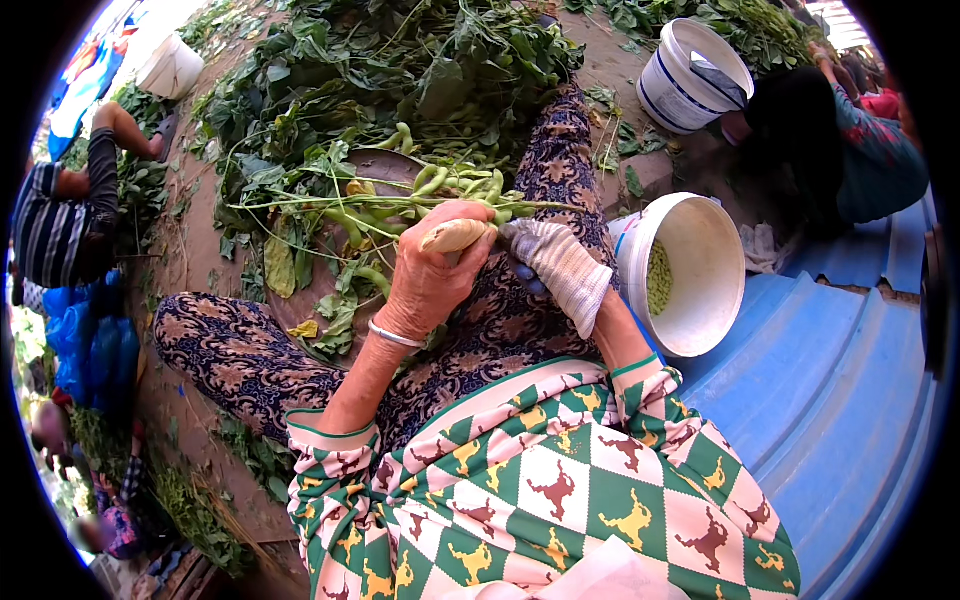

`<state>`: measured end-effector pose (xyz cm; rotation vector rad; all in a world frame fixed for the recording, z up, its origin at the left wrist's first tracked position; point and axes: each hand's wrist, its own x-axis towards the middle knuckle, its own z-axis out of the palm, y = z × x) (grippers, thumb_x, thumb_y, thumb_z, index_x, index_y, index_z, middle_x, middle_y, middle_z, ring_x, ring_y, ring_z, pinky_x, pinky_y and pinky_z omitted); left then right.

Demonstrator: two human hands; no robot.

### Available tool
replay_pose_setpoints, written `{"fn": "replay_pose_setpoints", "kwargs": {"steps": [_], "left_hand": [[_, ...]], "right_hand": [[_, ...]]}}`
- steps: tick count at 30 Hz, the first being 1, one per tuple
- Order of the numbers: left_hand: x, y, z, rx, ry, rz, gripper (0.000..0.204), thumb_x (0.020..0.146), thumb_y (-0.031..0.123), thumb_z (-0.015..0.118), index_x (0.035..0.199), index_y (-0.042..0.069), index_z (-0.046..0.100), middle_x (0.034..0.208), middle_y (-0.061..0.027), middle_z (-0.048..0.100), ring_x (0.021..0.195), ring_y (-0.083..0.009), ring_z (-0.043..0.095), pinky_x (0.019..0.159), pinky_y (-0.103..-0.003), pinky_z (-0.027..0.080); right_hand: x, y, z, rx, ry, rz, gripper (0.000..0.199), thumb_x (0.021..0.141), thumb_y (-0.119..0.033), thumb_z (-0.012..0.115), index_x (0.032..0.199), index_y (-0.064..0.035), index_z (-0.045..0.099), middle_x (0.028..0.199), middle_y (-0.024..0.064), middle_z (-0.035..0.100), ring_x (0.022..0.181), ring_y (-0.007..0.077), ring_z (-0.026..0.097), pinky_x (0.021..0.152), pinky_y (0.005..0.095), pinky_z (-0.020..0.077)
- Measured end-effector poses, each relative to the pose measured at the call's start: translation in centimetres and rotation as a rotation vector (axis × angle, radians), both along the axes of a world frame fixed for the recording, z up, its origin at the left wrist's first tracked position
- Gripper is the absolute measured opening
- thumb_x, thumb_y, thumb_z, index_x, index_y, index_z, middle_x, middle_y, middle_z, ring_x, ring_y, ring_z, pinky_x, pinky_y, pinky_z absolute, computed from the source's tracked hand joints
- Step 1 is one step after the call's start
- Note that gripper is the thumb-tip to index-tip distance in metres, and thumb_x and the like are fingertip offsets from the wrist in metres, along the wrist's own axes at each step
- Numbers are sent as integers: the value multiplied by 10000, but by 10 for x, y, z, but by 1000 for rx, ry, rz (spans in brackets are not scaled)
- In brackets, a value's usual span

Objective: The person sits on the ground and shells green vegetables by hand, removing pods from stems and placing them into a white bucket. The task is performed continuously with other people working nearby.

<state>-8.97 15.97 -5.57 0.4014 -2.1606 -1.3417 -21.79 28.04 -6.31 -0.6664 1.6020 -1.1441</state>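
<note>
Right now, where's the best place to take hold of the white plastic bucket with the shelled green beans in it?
Grip the white plastic bucket at its upper rim, reaching from the right, where the gloved right hand is nearest. It lies tilted with its open mouth facing up, so the rim is exposed; its lower side rests against the blue ribbed sheet.

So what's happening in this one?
A seated person holds a leafy stalk of green bean pods over their lap. The bare left hand grips the stalk near its pods, its thumb wrapped in tape; the right hand, in a white knit glove, meets it at the same spot. A white bucket by the right elbow holds some shelled green beans. A big heap of plants lies ahead, with another white bucket beyond. Other people sit around the edges.
</note>
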Motion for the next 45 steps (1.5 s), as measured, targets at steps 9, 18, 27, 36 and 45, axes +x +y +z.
{"fn": "replay_pose_setpoints", "kwargs": {"steps": [9,18,27,36,45], "left_hand": [[16,17,21,948,53,206,174,870,135,608,972,-5,594,894,-85,633,819,-146,629,697,-266,544],[22,11,15,1068,54,176,227,888,185,587,1025,7,556,928,-101,626,876,-211,642,780,-339,552],[13,21,8,459,26,262,124,839,91,644,897,-14,612,778,-36,625,722,-99,596,635,-235,489],[9,15,6,397,4,220,98,839,59,623,919,6,606,734,-14,622,641,-75,564,577,-212,453],[15,8,0,209,5,-37,98,812,-6,633,906,14,619,857,-9,604,829,-69,555,738,-201,460]], "right_hand": [[10,2,7,131,-107,-13,198,898,-267,564,908,-95,661,578,-38,512,467,52,449,407,209,366],[10,0,4,155,114,66,183,870,-215,588,932,-55,651,686,47,614,581,131,561,535,274,466],[30,-19,20,286,932,305,256,851,-258,528,920,-24,605,852,208,636,809,362,618,704,442,492],[25,-3,-3,-26,207,-7,255,905,-263,509,935,-27,599,711,73,614,579,186,562,513,289,453],[12,-5,-13,3,167,106,186,921,-165,452,921,-31,580,682,79,555,571,154,539,437,261,423]]}}
